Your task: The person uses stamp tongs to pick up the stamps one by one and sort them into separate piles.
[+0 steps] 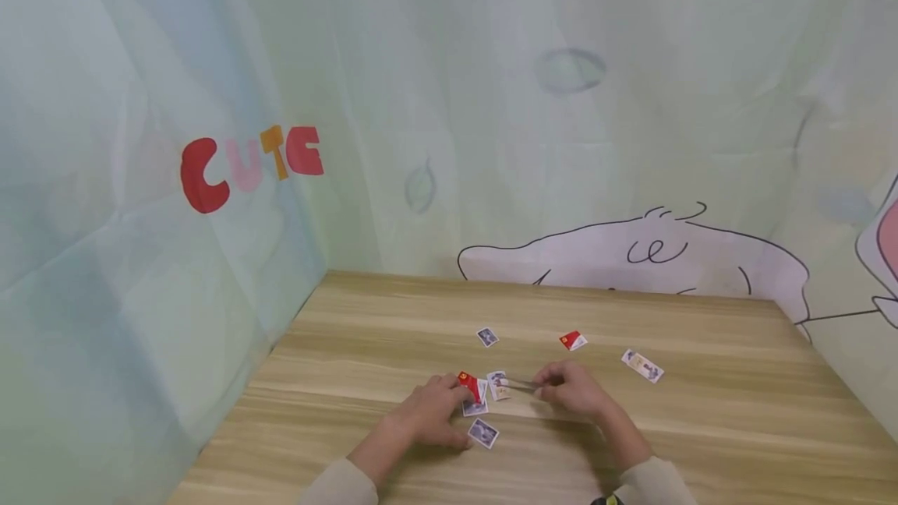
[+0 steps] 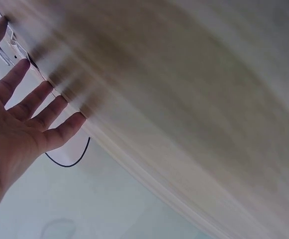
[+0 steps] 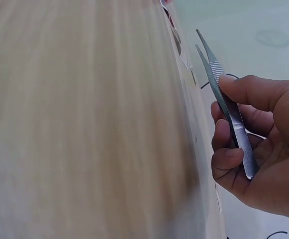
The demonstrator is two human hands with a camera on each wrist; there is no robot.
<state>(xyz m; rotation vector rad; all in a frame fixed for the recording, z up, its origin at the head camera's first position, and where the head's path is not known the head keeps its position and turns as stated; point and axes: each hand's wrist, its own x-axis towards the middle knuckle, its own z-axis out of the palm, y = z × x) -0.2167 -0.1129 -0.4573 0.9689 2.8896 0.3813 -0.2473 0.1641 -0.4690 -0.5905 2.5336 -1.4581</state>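
Note:
My right hand (image 1: pixel 571 390) pinches metal tweezers (image 3: pixel 231 107) between thumb and fingers. In the right wrist view, the two tips of the tweezers stand slightly apart. Their tips overlap a pale stamp-like paper (image 1: pixel 497 385) in the head view. My left hand (image 1: pixel 435 411) rests at the tabletop with its fingers spread, the fingertips right by a red and white stamp (image 1: pixel 468 384). That red one partly covers a grey-purple stamp (image 1: pixel 475 409). Close to the left thumb lies another grey-purple stamp (image 1: pixel 484 433).
Farther back on the wooden table (image 1: pixel 393 310) lie a small grey stamp (image 1: pixel 487 337), a red and white stamp (image 1: pixel 572 340) and, to the right, a long pale stamp (image 1: pixel 642 365). A printed cloth backdrop (image 1: pixel 435 100) rises behind the table and along its left side.

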